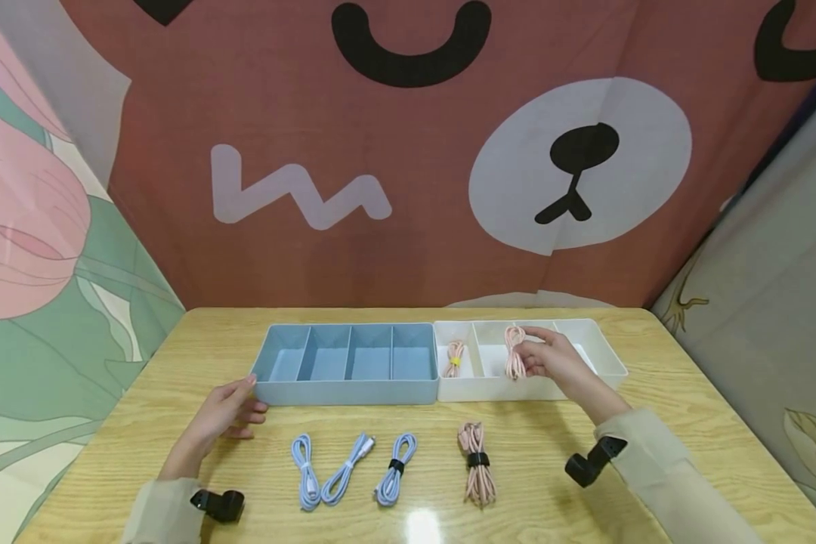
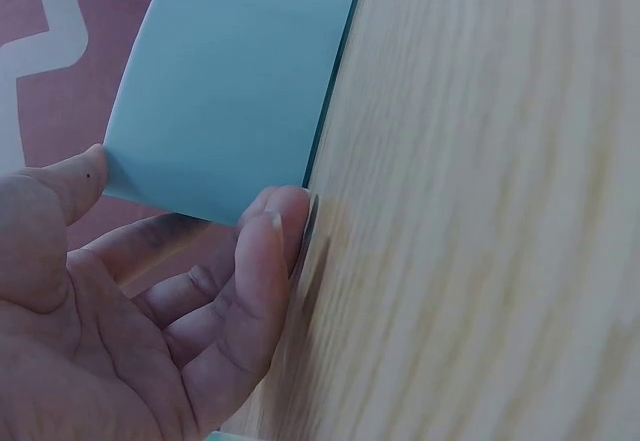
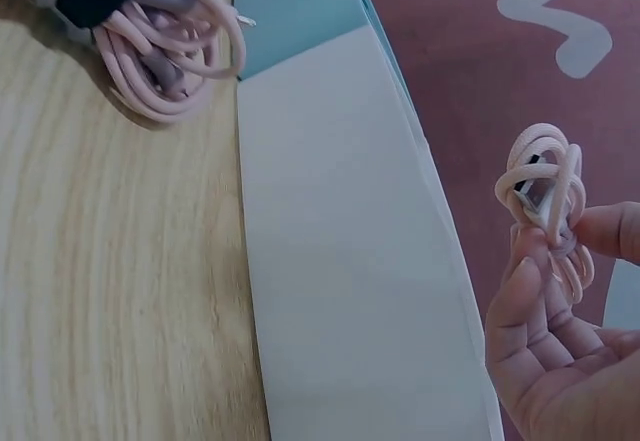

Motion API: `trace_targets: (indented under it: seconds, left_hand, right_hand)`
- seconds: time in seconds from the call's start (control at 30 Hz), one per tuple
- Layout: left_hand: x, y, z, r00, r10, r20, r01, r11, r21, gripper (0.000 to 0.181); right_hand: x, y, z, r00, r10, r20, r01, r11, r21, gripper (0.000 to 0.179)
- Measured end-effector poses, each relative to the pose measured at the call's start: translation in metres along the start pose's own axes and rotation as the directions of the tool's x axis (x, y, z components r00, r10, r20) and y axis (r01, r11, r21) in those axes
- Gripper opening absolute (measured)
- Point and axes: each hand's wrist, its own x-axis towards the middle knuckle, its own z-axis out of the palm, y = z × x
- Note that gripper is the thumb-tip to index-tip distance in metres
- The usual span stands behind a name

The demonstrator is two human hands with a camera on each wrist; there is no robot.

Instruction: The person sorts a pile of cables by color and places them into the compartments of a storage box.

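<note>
My right hand [image 1: 551,359] pinches a coiled pink cable [image 1: 514,352] between thumb and fingers. In the right wrist view, this cable [image 3: 545,186] hangs upright in loops, a metal plug among them. It is held over the middle of a white divided box [image 1: 499,390]. Inside that box's leftmost compartment lies another pink cable [image 1: 454,359] with a yellow tie. At the left end of the blue divided box [image 1: 347,393], my left hand [image 1: 221,414] holds the corner, thumb at the rim and curled fingers low by the table, as the left wrist view also shows.
Three coiled light-blue cables, one with a black strap [image 1: 396,467], lie on the wooden table [image 1: 245,499] before the blue box. A pink cable bundle with a black strap [image 1: 477,461] lies before the white box. A printed cloth [image 1: 408,264] hangs behind.
</note>
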Motion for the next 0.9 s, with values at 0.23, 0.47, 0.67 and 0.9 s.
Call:
trace_targets:
  seconds: [0.23,0.47,0.67,0.9]
  left_hand:
    - [0.001,0.001,0.000,1.000,0.004,0.009,-0.004,1.000,-0.012,0.071]
    - [-0.001,0.002,0.000,1.000,-0.010,0.012,0.011,1.000,-0.025,0.070]
    - [-0.001,0.002,0.001,1.000,-0.002,-0.001,0.002,1.000,-0.011,0.070]
    - [0.001,0.001,0.001,1.000,0.000,-0.001,0.000,1.000,-0.028,0.068]
  right_hand:
    - [0.016,0.000,-0.006,1.000,0.004,-0.017,-0.005,1.000,-0.026,0.061]
    - [0.027,0.006,-0.006,1.000,-0.005,-0.023,0.001,0.987,-0.158,0.065]
    - [0.030,0.010,-0.003,0.996,-0.061,-0.071,0.041,0.964,-0.264,0.063]
    - [0.028,0.012,-0.003,0.993,-0.077,-0.092,0.053,0.971,-0.235,0.055]
